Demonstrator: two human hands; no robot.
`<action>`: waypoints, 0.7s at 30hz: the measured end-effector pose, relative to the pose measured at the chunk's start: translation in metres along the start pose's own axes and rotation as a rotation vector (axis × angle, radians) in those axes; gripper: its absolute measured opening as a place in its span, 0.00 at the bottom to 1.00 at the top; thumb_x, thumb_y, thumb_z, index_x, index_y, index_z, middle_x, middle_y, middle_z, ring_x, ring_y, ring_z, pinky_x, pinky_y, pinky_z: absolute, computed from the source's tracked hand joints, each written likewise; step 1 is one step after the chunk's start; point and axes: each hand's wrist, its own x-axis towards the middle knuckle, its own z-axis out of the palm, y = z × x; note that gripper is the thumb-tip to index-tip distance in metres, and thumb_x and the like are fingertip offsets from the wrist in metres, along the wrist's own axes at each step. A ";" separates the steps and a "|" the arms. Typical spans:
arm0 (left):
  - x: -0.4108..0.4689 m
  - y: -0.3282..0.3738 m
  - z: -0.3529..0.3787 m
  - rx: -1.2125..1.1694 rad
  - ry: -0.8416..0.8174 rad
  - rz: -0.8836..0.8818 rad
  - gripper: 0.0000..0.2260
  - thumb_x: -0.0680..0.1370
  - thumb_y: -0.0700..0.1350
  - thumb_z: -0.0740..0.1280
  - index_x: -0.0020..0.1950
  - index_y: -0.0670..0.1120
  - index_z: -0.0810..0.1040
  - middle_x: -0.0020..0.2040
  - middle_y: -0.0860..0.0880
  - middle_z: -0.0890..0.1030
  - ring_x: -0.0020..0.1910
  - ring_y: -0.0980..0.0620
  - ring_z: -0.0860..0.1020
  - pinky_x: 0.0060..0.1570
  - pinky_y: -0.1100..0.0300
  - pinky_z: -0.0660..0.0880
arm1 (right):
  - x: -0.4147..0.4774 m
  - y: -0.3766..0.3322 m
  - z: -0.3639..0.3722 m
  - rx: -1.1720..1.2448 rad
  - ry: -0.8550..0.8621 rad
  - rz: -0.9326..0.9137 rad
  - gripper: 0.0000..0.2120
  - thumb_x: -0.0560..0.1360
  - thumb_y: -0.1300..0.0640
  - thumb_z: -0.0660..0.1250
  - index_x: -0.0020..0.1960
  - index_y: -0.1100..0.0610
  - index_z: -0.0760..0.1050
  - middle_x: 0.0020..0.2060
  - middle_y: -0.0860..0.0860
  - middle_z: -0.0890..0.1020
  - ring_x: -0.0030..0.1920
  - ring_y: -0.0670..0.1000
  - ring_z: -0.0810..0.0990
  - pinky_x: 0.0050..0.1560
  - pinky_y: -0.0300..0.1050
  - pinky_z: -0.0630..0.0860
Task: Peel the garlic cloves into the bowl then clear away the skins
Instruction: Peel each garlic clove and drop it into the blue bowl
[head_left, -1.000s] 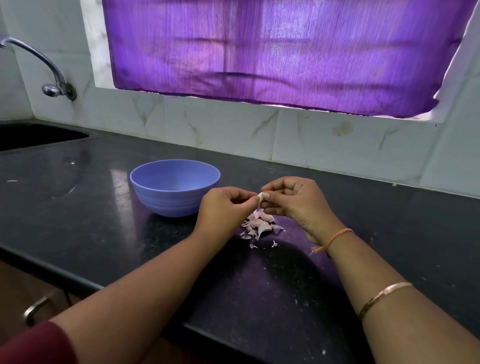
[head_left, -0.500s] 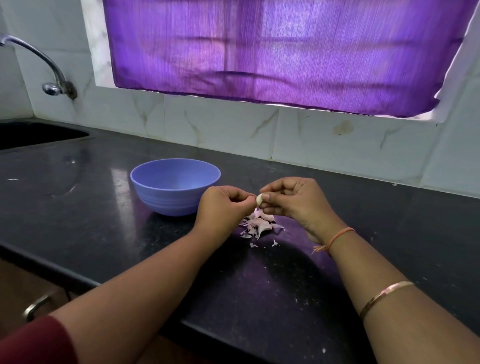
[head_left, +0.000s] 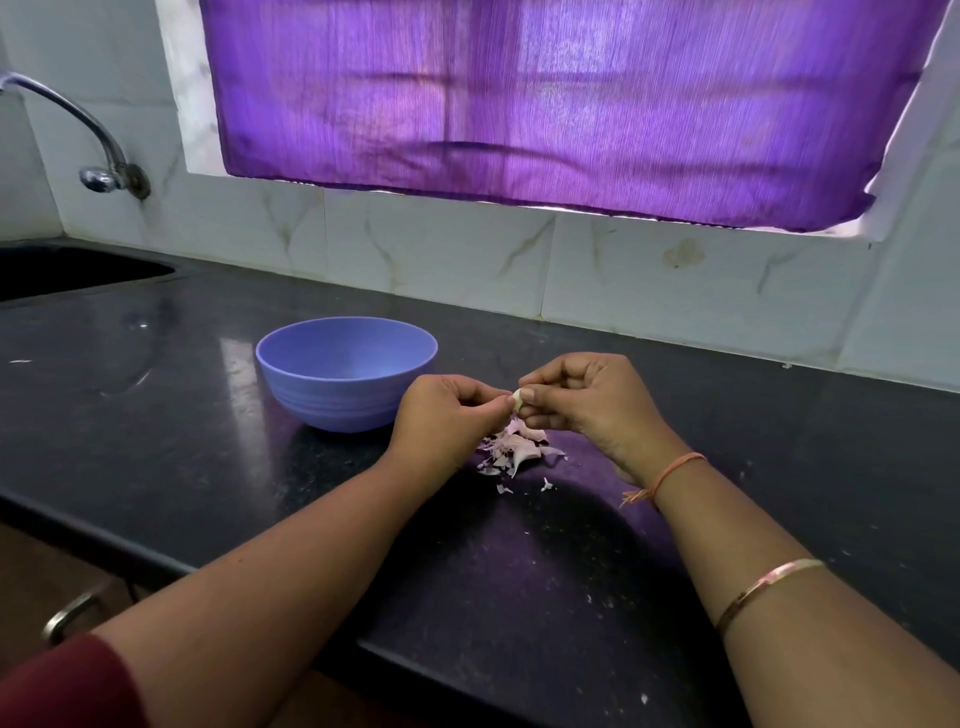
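A small pale garlic clove (head_left: 517, 399) is pinched between the fingertips of both hands, a little above the counter. My left hand (head_left: 447, 415) holds it from the left, my right hand (head_left: 587, 400) from the right, all fingers curled. Directly beneath lies a small heap of pinkish-white garlic skins (head_left: 517, 448) on the dark counter. A blue-violet plastic bowl (head_left: 291, 374) stands just left of my left hand; its inside is mostly hidden from this angle.
The black stone counter (head_left: 156, 415) runs left to a sink (head_left: 62, 270) with a metal tap (head_left: 98, 156) above it. White tiled wall and a purple curtain (head_left: 545, 104) stand behind. A few skin flecks (head_left: 545, 486) lie scattered toward the front edge.
The hands stay in the same place; the fingertips have worked at the clove, and it shows slightly more between them than a second ago.
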 end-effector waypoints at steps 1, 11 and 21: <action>0.000 0.000 0.000 0.000 0.002 0.003 0.04 0.73 0.40 0.72 0.39 0.46 0.83 0.36 0.46 0.84 0.40 0.48 0.83 0.48 0.51 0.80 | 0.000 0.000 0.000 0.002 -0.003 0.000 0.03 0.70 0.71 0.69 0.44 0.67 0.78 0.35 0.60 0.82 0.31 0.50 0.81 0.36 0.38 0.81; 0.002 -0.003 0.001 0.008 0.036 0.024 0.07 0.74 0.40 0.69 0.38 0.48 0.81 0.34 0.47 0.83 0.35 0.51 0.80 0.46 0.52 0.80 | 0.001 0.000 0.002 0.127 -0.007 0.053 0.03 0.71 0.71 0.68 0.43 0.65 0.78 0.35 0.60 0.82 0.32 0.50 0.81 0.37 0.39 0.81; 0.003 -0.003 0.003 -0.097 0.060 0.009 0.08 0.74 0.45 0.70 0.41 0.40 0.80 0.36 0.43 0.82 0.36 0.50 0.80 0.47 0.48 0.80 | -0.001 -0.001 0.000 0.187 -0.002 0.087 0.05 0.73 0.70 0.66 0.48 0.65 0.77 0.35 0.58 0.82 0.32 0.50 0.80 0.36 0.39 0.81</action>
